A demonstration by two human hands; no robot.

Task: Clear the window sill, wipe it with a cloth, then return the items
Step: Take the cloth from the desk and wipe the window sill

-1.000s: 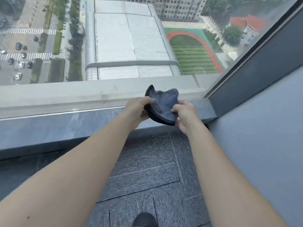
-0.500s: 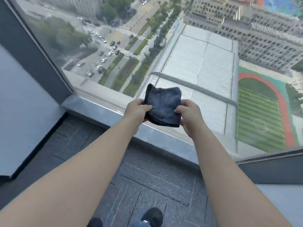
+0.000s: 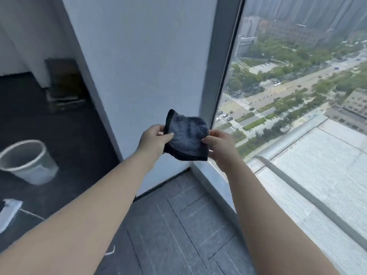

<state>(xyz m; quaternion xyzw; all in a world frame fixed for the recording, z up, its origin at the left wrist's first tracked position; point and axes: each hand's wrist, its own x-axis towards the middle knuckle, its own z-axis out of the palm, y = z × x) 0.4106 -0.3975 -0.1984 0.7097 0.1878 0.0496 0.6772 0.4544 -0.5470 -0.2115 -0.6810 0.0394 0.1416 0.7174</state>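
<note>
A dark blue-grey folded cloth (image 3: 186,135) hangs in the air in front of me, held by both hands. My left hand (image 3: 154,137) pinches its left edge and my right hand (image 3: 219,144) pinches its right edge. The grey stone window sill (image 3: 213,182) runs low along the glass from the corner toward the lower right, below and just right of the cloth. No items show on the visible part of the sill.
A pale wall panel (image 3: 143,66) stands straight ahead, meeting the window frame (image 3: 224,62). A grey bucket (image 3: 27,161) sits on the dark floor at the left. A dark cabinet-like object (image 3: 63,84) stands further back. Grey floor tiles (image 3: 174,225) lie below my arms.
My view has swung left, from the sill's right end to its left corner and the wall. Both hands kept hold of the cloth, which stays raised in front of me.
</note>
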